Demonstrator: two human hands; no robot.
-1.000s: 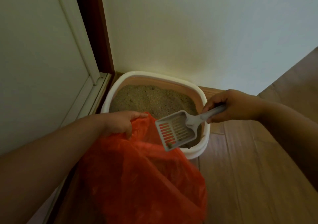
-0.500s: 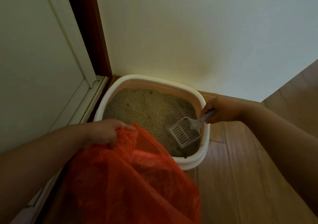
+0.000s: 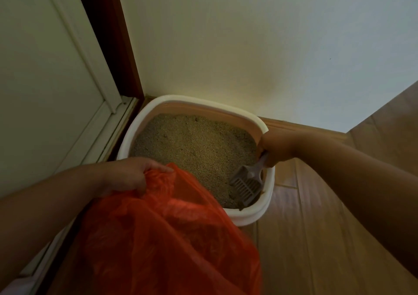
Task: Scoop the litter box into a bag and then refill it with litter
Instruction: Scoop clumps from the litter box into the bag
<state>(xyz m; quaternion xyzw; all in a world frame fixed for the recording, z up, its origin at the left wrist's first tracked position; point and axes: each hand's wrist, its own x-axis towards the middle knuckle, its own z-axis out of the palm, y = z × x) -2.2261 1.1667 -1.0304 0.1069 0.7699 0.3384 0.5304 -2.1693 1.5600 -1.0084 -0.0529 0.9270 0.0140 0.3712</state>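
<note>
A white litter box [image 3: 268, 195] with a peach inner wall stands in the corner of the room, filled with tan litter [image 3: 194, 149]. My left hand [image 3: 126, 177] grips the rim of an orange plastic bag [image 3: 172, 245] and holds it up beside the box's near edge. My right hand [image 3: 274, 146] grips the handle of a grey slotted scoop [image 3: 245, 187]. The scoop's blade points down into the litter at the box's near right corner. A dark clump lies by the blade's tip.
A cream wall [image 3: 248, 45] rises behind the box. A white door [image 3: 40, 91] with a dark red frame [image 3: 117, 45] stands to the left. Wooden floor [image 3: 316, 238] spreads to the right of the box.
My right hand has carried the scoop from above the bag's mouth down into the litter at the near right corner. My left hand still holds the bag up.
</note>
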